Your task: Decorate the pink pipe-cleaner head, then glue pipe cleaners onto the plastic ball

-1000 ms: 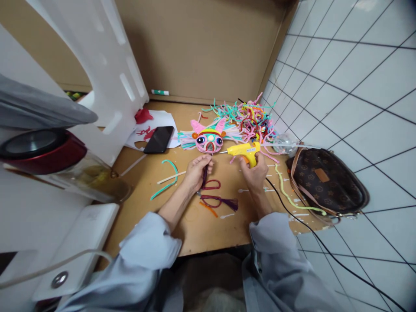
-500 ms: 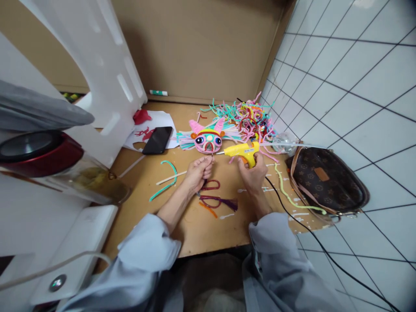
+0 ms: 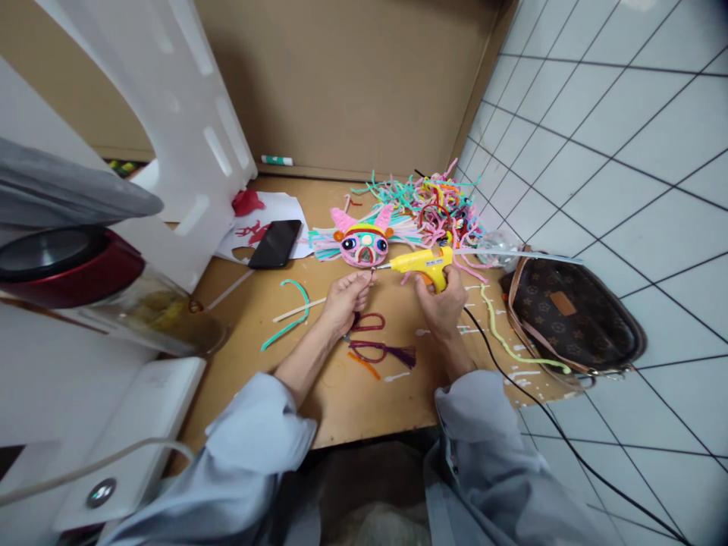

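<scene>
Right hand (image 3: 442, 299) wrapped round the yellow glue gun (image 3: 421, 262), nozzle (image 3: 383, 266) aimed left; left hand (image 3: 346, 302) pinching a small dark piece (image 3: 373, 274), its end right by the nozzle; can't tell if they touch; rest of it mostly hidden in my grip; best bet: steady both wrists, squeeze out a small bead, no skin near the likely hot metal; piece sits between my hands, just on my side of the animal-like head (image 3: 364, 247); scissors (image 3: 367, 343) lie nearer me on the table (image 3: 392, 413)
</scene>
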### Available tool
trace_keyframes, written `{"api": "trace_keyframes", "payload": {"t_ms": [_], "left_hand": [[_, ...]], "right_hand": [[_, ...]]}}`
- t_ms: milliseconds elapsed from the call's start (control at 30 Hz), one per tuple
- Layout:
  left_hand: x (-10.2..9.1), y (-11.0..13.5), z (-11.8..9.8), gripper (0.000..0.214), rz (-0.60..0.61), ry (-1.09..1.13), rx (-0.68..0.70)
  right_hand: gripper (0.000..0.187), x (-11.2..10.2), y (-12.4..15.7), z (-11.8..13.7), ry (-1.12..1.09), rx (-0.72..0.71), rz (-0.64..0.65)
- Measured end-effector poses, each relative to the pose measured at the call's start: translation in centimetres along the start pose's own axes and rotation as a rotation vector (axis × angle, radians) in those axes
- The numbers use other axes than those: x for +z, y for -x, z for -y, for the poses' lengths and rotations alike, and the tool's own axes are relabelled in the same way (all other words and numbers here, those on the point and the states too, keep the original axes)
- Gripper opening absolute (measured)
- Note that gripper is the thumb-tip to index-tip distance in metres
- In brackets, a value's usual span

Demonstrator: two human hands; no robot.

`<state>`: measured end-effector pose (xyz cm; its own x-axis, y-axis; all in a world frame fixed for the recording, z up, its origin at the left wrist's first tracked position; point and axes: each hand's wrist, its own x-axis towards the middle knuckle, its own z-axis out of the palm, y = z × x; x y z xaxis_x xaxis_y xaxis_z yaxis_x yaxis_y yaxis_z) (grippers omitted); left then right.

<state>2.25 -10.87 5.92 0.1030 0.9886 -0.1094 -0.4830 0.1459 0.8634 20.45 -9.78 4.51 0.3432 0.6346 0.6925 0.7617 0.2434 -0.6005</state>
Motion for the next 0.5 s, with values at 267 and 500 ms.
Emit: {"api": "trace_keyframes", "payload": {"t_ms": [267,500], "left_hand": [[-0.2,-0.5,0.9,0.040,-0.146,-0.159,0.200],[-0.5,-0.9,1.4,0.038,-0.186,-0.230,0.307]], "right_hand": [[0.033,0.2,0.1,-0.2,0.007,-0.010,0.029],[0.032,0.2,0.0,-0.3,0.041,-0.045,0.031]]}}
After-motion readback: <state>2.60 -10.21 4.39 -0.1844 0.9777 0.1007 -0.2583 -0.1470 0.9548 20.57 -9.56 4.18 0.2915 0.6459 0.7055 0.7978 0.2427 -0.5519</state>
